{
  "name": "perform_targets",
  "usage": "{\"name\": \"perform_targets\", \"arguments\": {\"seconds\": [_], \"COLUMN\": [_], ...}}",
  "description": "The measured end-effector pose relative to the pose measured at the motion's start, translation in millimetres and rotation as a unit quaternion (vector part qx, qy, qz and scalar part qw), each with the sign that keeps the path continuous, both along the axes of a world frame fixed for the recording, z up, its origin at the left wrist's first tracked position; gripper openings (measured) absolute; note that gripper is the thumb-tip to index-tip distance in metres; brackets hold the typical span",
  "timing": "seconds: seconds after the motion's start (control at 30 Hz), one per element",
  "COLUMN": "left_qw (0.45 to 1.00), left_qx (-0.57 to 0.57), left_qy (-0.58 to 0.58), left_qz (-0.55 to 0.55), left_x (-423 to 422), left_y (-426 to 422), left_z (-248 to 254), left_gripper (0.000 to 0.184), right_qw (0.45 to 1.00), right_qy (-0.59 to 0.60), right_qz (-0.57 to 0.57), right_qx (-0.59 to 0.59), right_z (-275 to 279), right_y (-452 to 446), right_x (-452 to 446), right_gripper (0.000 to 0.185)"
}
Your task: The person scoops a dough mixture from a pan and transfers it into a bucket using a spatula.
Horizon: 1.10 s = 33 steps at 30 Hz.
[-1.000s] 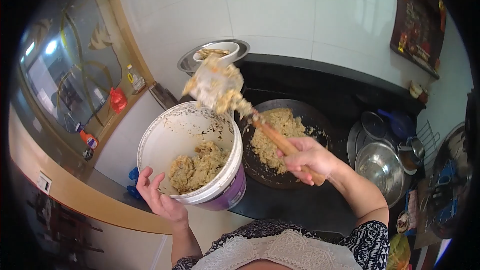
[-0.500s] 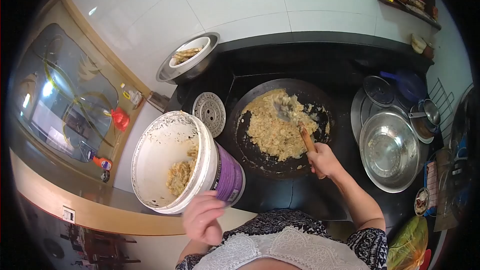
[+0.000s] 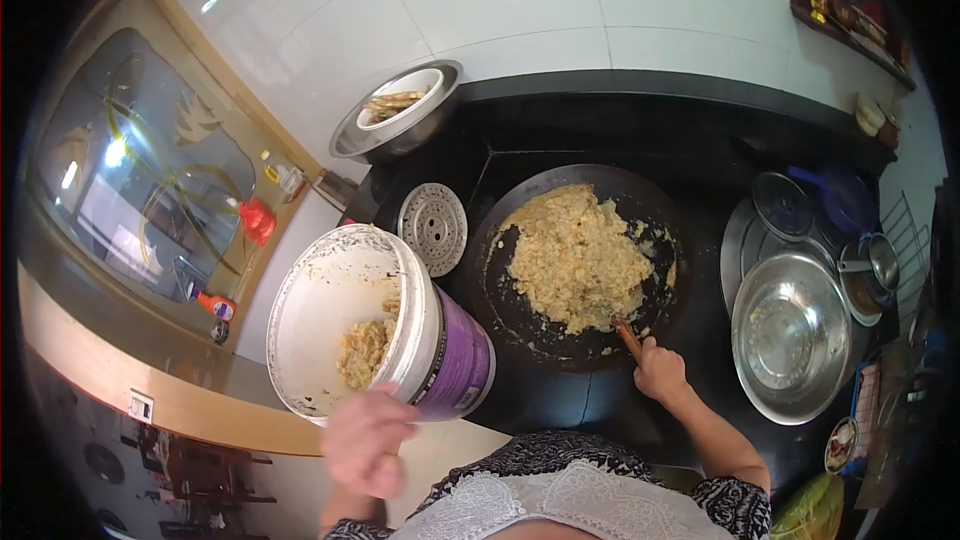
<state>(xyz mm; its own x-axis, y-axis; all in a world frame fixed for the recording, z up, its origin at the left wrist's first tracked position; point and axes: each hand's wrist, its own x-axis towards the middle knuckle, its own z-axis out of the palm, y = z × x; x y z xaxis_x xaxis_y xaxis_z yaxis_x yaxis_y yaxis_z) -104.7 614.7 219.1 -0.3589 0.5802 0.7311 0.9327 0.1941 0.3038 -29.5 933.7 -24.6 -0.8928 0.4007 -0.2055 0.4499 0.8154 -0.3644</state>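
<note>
My right hand (image 3: 660, 368) is closed around the wooden handle of a spatula (image 3: 628, 338), whose blade is hidden in the food. A mound of pale, lumpy, mashed-looking food (image 3: 580, 255) lies in a dark wok (image 3: 640, 185) on the black counter. Near the lower rim of a white bucket (image 3: 300, 270) with a purple label hovers my left hand (image 3: 368, 440), blurred and loosely bent; whether its fingers hold anything does not show. The bucket is tilted with its mouth toward the left, and more of the lumpy food (image 3: 365, 352) sits inside it.
A perforated metal disc (image 3: 433, 230) lies between bucket and wok. Behind it, a white bowl of light-coloured sticks (image 3: 400, 108) rests in a steel basin (image 3: 355, 138). On the right stand a large steel bowl (image 3: 792, 335), lids (image 3: 782, 205) and a blue strainer (image 3: 840, 202).
My right hand has moved the spatula down toward the wok's near edge, and its blade has gone under the food. The food is heaped higher. My left hand has shifted left and down.
</note>
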Motion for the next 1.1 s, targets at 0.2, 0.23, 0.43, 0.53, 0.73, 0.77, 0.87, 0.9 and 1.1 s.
{"name": "perform_targets", "arguments": {"seconds": [0.2,0.23,0.43,0.53,0.73,0.77,0.87,0.9,1.1], "left_qw": [0.975,0.974,0.915,0.9,0.878,0.882,0.886,0.885,0.944], "left_qx": [-0.067,-0.105,-0.167,-0.235,-0.264,-0.249,-0.227,-0.228,-0.262], "left_qy": [-0.086,-0.084,-0.274,-0.269,-0.352,-0.362,-0.404,-0.406,-0.183], "left_qz": [0.192,0.184,0.243,0.249,0.187,0.17,0.034,0.033,0.087], "left_x": [-87,-113,-235,-258,-247,-244,-206,-197,-167], "left_y": [-26,-27,-23,-16,4,4,3,-1,-47], "left_z": [76,77,32,20,12,10,32,40,49], "left_gripper": [0.042,0.044,0.065,0.076,0.08,0.081,0.08,0.08,0.031], "right_qw": [1.0,1.0,0.998,0.998,0.997,0.997,0.997,0.996,0.994], "right_qy": [-0.008,-0.003,-0.057,-0.056,-0.064,-0.067,-0.073,-0.077,-0.093], "right_qz": [0.003,0.002,0.003,-0.001,-0.005,-0.009,-0.013,-0.013,0.017], "right_qx": [0.011,0.015,0.024,0.03,0.032,0.031,0.03,0.031,0.048], "right_z": [-1,-1,14,13,13,13,16,18,14], "right_y": [-1,-2,-11,-14,-20,-21,-23,-23,-19], "right_x": [-3,-4,-8,-8,-10,-10,-11,-11,-14], "right_gripper": [0.028,0.028,0.036,0.036,0.038,0.039,0.04,0.04,0.06]}}
